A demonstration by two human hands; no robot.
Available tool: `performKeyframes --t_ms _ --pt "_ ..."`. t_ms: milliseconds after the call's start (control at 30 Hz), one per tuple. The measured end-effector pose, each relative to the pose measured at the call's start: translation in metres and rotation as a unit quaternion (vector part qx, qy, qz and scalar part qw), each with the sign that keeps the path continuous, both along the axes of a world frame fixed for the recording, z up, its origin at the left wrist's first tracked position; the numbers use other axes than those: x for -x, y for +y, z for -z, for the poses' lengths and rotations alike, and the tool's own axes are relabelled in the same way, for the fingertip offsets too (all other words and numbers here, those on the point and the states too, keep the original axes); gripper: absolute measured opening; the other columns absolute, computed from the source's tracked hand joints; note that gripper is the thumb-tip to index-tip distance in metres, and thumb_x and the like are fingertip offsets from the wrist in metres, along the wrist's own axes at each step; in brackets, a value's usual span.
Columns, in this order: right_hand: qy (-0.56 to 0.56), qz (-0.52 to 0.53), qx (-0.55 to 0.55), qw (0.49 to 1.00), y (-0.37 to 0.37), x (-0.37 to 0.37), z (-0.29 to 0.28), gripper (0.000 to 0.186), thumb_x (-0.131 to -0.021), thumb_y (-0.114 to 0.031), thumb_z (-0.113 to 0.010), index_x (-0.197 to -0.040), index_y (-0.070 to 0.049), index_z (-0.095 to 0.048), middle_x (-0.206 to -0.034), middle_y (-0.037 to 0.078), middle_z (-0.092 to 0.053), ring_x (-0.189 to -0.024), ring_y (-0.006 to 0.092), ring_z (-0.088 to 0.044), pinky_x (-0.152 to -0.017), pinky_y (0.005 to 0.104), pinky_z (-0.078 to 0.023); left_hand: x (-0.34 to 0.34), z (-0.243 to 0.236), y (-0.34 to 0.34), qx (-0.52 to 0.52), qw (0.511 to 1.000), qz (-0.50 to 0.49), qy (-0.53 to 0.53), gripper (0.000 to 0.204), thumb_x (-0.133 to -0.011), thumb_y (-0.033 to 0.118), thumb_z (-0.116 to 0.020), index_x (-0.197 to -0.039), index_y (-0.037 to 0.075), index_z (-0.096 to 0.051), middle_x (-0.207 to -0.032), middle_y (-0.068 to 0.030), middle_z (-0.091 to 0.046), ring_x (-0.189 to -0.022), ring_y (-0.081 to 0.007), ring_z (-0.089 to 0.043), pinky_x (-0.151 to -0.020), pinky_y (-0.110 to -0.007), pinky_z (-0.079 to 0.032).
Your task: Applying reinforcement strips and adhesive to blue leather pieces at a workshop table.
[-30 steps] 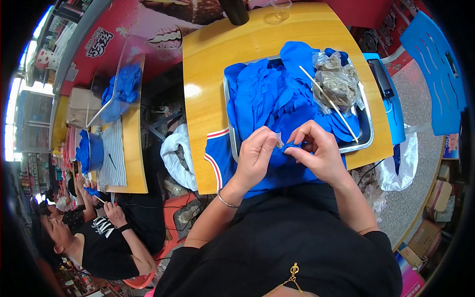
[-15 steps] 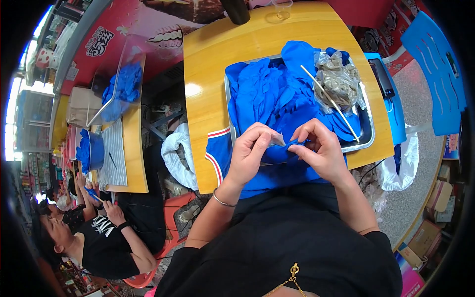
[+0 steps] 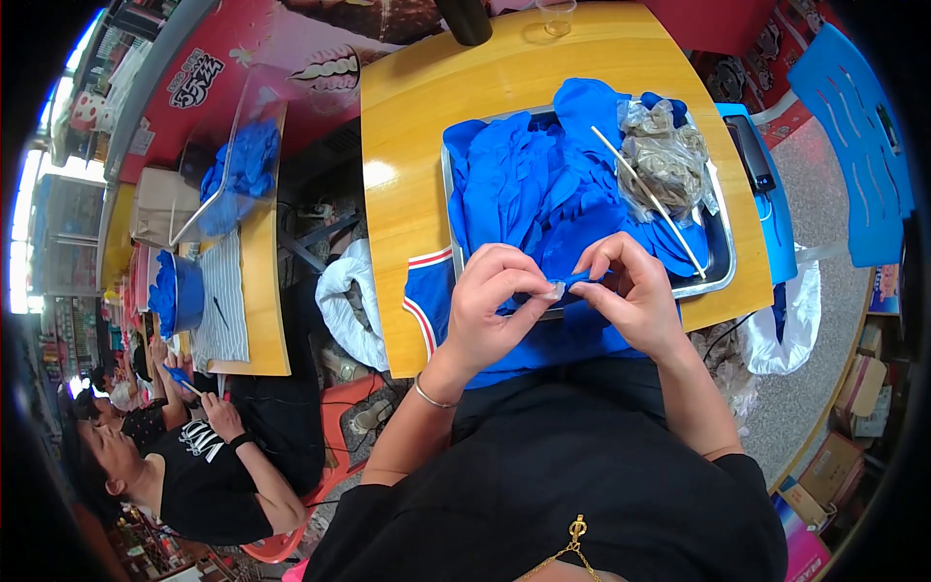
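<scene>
Close together, the left hand (image 3: 497, 301) pinches a translucent scrap (image 3: 556, 291) and the right hand (image 3: 635, 296) a blue piece (image 3: 579, 279), hiding part of the metal tray (image 3: 719, 280); inside, a blue heap (image 3: 524, 184) adjoins a bag (image 3: 669, 160) crossed by a stick (image 3: 645, 194); beyond, a cup (image 3: 556, 17) stands on the surface (image 3: 412, 145).

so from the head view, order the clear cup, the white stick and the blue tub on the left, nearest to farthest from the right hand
From the right hand:
1. White stick, slanting over the right side of the tray
2. Clear cup, near the table's far edge
3. Blue tub, off left on another table
</scene>
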State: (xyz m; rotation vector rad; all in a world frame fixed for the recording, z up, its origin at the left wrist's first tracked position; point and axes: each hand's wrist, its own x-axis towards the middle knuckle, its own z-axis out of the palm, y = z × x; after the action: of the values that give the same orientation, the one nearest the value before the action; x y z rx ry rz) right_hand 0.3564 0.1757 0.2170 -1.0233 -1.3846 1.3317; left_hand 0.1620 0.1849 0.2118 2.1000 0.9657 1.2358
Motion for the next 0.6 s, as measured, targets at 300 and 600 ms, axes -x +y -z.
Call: performKeyframes --t_ms 300,600 --pt "0.025 -0.019 -0.034 0.999 0.005 0.000 0.013 0.018 -0.075 0.006 -0.063 -0.078 -0.003 -0.048 -0.090 0.008 -0.057 -0.084 0.0127 -0.057 -0.067 0.0222 -0.048 0.000 -0.001 0.000 -0.101 0.992 -0.041 0.069 0.018 -0.063 0.000 -0.073 -0.076 0.006 -0.064 -0.077 -0.0055 -0.059 -0.075 -0.0234 -0.056 -0.067 -0.033 -0.043" --pt "0.019 -0.012 -0.065 0.998 0.010 0.000 0.037 0.018 -0.075 0.008 -0.062 -0.078 -0.004 -0.049 -0.091 0.008 -0.056 -0.085 0.0138 -0.057 -0.068 0.0229 -0.048 -0.001 0.001 -0.003 -0.123 0.971 -0.047 0.201 0.019 -0.064 0.015 -0.075 -0.079 0.007 -0.066 -0.084 -0.0056 -0.055 -0.082 -0.0247 -0.054 -0.072 -0.036 -0.041"
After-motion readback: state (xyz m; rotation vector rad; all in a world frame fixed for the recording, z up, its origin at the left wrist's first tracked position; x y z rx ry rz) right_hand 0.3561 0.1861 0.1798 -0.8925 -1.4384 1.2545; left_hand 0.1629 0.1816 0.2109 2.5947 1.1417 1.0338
